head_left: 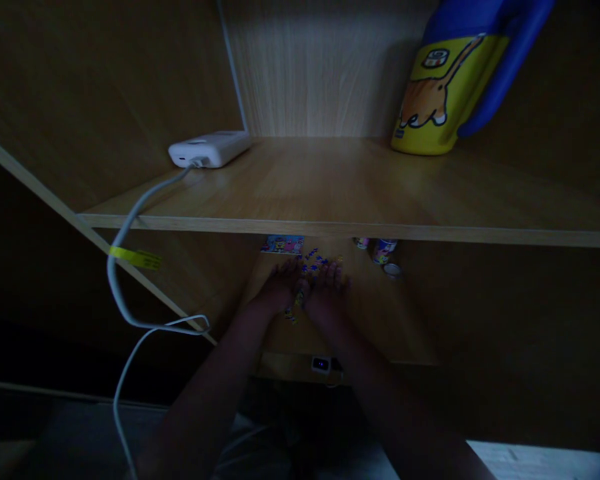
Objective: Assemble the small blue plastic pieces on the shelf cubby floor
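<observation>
Both my hands lie side by side on a dim wooden desk (380, 320) under a shelf. My left hand (279, 288) rests flat with its fingers stretched forward. My right hand (327, 291) lies next to it, fingers also stretched out. Small blue and yellow puzzle pieces (312, 261) are scattered just beyond and between my fingertips. A colourful picture card (282, 245) lies a little farther back on the desk. The light is low, so fine detail of the fingers is hard to see.
A wooden shelf (330, 193) juts out above the desk. On it sit a white power bank (210, 148) with a white cable (125, 267) hanging down, and a yellow and blue bottle (450, 80). Small tins (383, 252) stand at the desk's back right.
</observation>
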### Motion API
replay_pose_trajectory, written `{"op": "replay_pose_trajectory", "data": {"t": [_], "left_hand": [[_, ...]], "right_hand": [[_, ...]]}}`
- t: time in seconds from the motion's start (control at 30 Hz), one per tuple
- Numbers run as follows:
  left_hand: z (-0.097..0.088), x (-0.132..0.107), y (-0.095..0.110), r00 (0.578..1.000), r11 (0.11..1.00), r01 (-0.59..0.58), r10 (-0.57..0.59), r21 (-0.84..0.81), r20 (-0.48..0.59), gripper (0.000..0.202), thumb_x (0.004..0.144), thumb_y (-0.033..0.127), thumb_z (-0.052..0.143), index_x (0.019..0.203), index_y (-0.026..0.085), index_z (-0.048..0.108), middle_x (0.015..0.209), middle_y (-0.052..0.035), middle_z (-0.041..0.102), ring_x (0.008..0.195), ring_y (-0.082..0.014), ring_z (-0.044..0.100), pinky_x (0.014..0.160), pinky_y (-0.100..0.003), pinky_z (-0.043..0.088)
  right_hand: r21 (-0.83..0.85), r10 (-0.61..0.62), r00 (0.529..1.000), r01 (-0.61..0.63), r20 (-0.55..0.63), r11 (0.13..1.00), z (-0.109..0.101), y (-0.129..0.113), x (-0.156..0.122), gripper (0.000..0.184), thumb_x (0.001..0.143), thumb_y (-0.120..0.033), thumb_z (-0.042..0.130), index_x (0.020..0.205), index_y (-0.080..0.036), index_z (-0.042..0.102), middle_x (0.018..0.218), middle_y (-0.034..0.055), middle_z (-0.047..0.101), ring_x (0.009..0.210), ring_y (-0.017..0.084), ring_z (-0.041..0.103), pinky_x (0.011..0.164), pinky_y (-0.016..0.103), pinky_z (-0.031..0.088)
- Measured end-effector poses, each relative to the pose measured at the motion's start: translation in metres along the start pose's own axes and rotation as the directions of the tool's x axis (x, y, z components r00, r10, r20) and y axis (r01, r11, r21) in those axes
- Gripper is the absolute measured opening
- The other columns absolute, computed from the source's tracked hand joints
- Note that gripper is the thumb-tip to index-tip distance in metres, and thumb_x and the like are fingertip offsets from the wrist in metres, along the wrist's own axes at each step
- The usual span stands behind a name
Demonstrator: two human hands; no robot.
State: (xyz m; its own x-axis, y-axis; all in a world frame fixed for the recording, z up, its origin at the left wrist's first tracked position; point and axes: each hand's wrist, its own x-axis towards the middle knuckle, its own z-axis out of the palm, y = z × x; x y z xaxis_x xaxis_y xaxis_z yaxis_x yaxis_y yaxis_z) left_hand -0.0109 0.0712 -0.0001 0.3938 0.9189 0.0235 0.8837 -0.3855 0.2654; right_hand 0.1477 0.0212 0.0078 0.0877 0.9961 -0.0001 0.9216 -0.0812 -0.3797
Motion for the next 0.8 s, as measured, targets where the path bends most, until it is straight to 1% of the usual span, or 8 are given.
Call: {"op": "replay_pose_trajectory", "data": {"t": [0.1,0.2,0.33,0.47,0.57,0.67,0.73,0.8], "left_hand": [[0.005,-0.017,0.007,0.997,0.997,0.075,-0.074,0.029,-0.02,0.068,0.117,0.045,0.032,0.179,0.018,0.033,0.187,-0.0159,0.024,0.174,-0.0372,0.023,0.138,-0.064,0.023],[0.008,-0.029,0.017,0.987,0.988,0.149,-0.145,0.051,-0.067,0.068,0.118,0.049,0.029,0.179,0.018,0.032,0.188,-0.0162,0.022,0.175,-0.0369,0.021,0.14,-0.064,0.019],[0.014,-0.038,0.031,0.967,0.971,0.229,-0.219,0.067,-0.131,0.072,0.118,0.055,0.027,0.178,0.016,0.034,0.187,-0.0185,0.022,0.174,-0.0396,0.022,0.139,-0.066,0.018],[0.02,-0.043,0.042,0.952,0.963,0.26,-0.244,0.068,-0.182,0.074,0.118,0.055,0.025,0.177,0.012,0.037,0.186,-0.0223,0.026,0.173,-0.0426,0.025,0.138,-0.068,0.021],[0.017,-0.04,0.041,0.948,0.966,0.252,-0.234,0.058,-0.214,0.072,0.118,0.053,0.022,0.177,0.013,0.037,0.185,-0.0209,0.03,0.173,-0.0411,0.027,0.138,-0.068,0.021],[0.009,-0.028,0.033,0.96,0.98,0.195,-0.181,0.048,-0.212,0.069,0.119,0.05,0.021,0.177,0.018,0.039,0.184,-0.0158,0.035,0.172,-0.0389,0.029,0.139,-0.066,0.022],[0.002,-0.016,0.026,0.977,0.992,0.122,-0.112,0.043,-0.18,0.066,0.119,0.048,0.022,0.176,0.022,0.042,0.183,-0.0122,0.038,0.172,-0.0346,0.031,0.139,-0.06,0.024],[-0.004,-0.003,0.019,0.99,0.998,0.048,-0.041,0.042,-0.136,0.064,0.119,0.046,0.025,0.175,0.021,0.044,0.184,-0.0101,0.037,0.172,-0.0295,0.031,0.14,-0.052,0.025]], "right_hand": [[-0.013,0.027,0.999,-0.027,0.019,1.0,-0.006,0.009,0.024,0.086,0.116,-0.06,0.018,0.178,-0.001,0.026,0.187,0.0276,0.008,0.175,0.044,0.01,0.137,0.072,0.005],[-0.033,0.021,0.998,-0.019,0.059,0.999,-0.011,0.018,0.048,0.081,0.117,-0.056,0.018,0.178,-0.003,0.026,0.187,0.027,0.012,0.175,0.043,0.014,0.136,0.073,0.007],[-0.045,-0.066,0.993,0.071,0.094,0.996,-0.016,0.023,0.069,0.08,0.118,-0.055,0.017,0.177,-0.003,0.027,0.186,0.0259,0.02,0.174,0.039,0.019,0.137,0.069,0.009],[-0.057,-0.115,0.987,0.122,0.116,0.991,-0.016,0.021,0.082,0.075,0.119,-0.055,0.02,0.177,-0.009,0.032,0.185,0.0245,0.026,0.172,0.04,0.021,0.135,0.073,0.008],[-0.07,-0.14,0.98,0.151,0.138,0.986,-0.015,0.02,0.088,0.071,0.119,-0.055,0.022,0.176,-0.015,0.037,0.185,0.0227,0.029,0.172,0.041,0.022,0.134,0.077,0.008],[-0.081,-0.177,0.973,0.191,0.147,0.978,-0.013,0.021,0.086,0.068,0.119,-0.056,0.022,0.175,-0.022,0.042,0.186,0.0194,0.029,0.173,0.041,0.02,0.134,0.077,0.008],[-0.086,-0.209,0.966,0.223,0.151,0.971,-0.011,0.022,0.081,0.066,0.119,-0.056,0.021,0.174,-0.026,0.043,0.187,0.0169,0.027,0.173,0.041,0.02,0.133,0.078,0.008],[-0.09,-0.238,0.958,0.254,0.158,0.963,-0.011,0.023,0.075,0.066,0.119,-0.054,0.019,0.175,-0.028,0.043,0.187,0.0157,0.027,0.174,0.04,0.02,0.134,0.078,0.008]]}}
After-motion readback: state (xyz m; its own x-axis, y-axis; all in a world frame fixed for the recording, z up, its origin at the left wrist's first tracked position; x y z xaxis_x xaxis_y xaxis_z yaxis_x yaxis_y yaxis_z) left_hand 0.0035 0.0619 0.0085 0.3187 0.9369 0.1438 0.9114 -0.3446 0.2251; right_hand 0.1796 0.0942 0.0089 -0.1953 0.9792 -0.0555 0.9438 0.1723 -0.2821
